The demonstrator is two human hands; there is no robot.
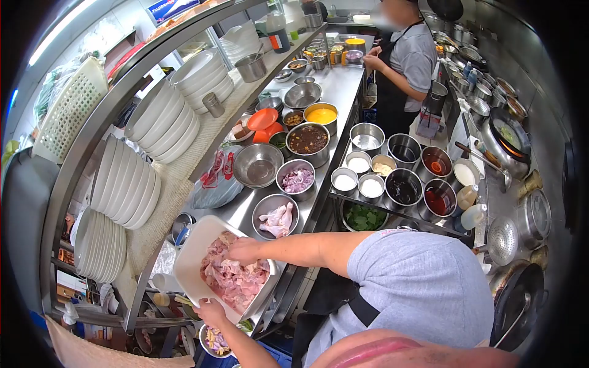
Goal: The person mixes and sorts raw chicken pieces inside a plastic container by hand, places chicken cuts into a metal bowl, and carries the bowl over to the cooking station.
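Observation:
A white plastic tub [189,268] is tilted on the steel counter, with raw chicken pieces [236,288] heaped inside. My right hand [246,250] reaches into the tub, its fingers buried among the chicken and hidden from view. At the tub's near corner my left hand [211,313] holds the rim, fingers wrapped round the edge. Just beyond the tub, a steel bowl [256,211] contains raw chicken drumsticks [279,219]. Below my left hand, partly covered, is a bowl of chopped onion and other pieces [216,341].
A shelf [165,202] with stacked white plates [126,184] overhangs the counter's left side. Farther along stand chopped red onion [298,181], dark sauce [308,140] and an empty steel bowl [258,165]. Sauce pots [437,197] fill a side stand. A co-worker [408,61] stands at the back.

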